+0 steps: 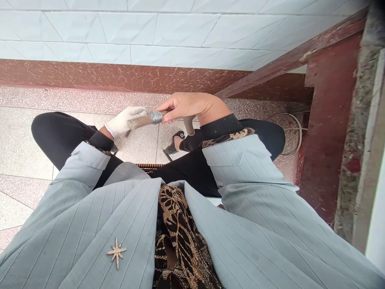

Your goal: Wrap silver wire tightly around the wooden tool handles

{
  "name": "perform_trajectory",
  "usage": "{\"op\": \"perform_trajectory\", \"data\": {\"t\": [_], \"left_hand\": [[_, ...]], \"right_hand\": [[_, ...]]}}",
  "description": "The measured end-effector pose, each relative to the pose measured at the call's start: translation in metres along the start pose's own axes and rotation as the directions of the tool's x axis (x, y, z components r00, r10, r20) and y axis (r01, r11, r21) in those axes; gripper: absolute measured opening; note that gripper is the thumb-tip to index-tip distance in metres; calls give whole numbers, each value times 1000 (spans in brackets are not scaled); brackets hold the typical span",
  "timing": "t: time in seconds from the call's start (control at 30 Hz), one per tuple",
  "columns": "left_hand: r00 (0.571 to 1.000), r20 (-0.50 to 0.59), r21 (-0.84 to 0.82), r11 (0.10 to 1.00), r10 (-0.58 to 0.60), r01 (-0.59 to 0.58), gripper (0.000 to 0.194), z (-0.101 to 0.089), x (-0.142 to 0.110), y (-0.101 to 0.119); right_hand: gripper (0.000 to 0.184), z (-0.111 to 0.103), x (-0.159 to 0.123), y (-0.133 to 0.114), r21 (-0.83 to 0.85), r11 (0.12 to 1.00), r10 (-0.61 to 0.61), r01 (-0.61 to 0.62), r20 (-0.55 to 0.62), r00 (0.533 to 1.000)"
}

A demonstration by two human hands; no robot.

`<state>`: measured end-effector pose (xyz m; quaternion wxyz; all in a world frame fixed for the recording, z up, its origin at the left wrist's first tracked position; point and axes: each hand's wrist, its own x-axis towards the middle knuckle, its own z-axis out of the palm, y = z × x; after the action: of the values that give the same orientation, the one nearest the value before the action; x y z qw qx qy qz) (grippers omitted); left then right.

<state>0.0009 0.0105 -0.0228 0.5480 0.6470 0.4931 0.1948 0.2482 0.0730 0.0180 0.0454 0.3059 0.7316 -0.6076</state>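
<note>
My left hand [122, 121], in a white knitted glove, is closed around the near end of a worn wooden stick [138, 122]. Grey wire [156, 117] is wound in tight turns around the stick toward its right end. My bare right hand [192, 106] pinches at that end, thumb and fingers touching beside the wire turns. Under the right palm a second greyish rod-like piece [189, 125] points down; whether it joins the stick is hidden. Both hands are held above my spread knees.
Ahead stands a wall with pale blue tiles [126, 28] and a reddish-brown base band [126, 76]. Speckled floor tiles [27, 144] lie below. At right are a dark red wooden frame [331, 120] and a looped white cable [300, 138]. My shod foot [174, 146] shows between the knees.
</note>
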Motion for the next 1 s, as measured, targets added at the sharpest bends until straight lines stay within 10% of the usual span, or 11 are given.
{"op": "perform_trajectory", "data": {"t": [0.07,0.17,0.23,0.4,0.53,0.67,0.87,1.0], "left_hand": [[999,-36,17,1000,-11,12,31,3,0,0],[1000,-1,134,991,19,-18,27,7,-1,7],[996,70,223,973,48,-63,25,10,-3,14],[995,49,262,960,90,-100,26,3,-8,27],[987,-143,236,971,71,-36,25,-7,-9,28],[980,-194,202,979,34,6,26,-9,-7,26],[975,-218,105,992,-38,63,28,-9,3,11],[981,-178,59,995,-72,84,28,0,10,1]], "right_hand": [[19,4,2,1,161,978,-87,130,-248,965],[28,5,8,5,310,885,-81,348,-633,770],[28,2,14,9,305,915,36,266,-716,697],[21,-4,22,22,-173,913,225,-370,-543,809],[22,-1,21,22,-386,895,228,-223,-33,973],[29,-1,18,15,-272,960,139,-64,268,953],[26,-6,9,7,-197,980,34,6,199,979],[23,-1,0,-1,36,993,-104,110,-129,986]]}}
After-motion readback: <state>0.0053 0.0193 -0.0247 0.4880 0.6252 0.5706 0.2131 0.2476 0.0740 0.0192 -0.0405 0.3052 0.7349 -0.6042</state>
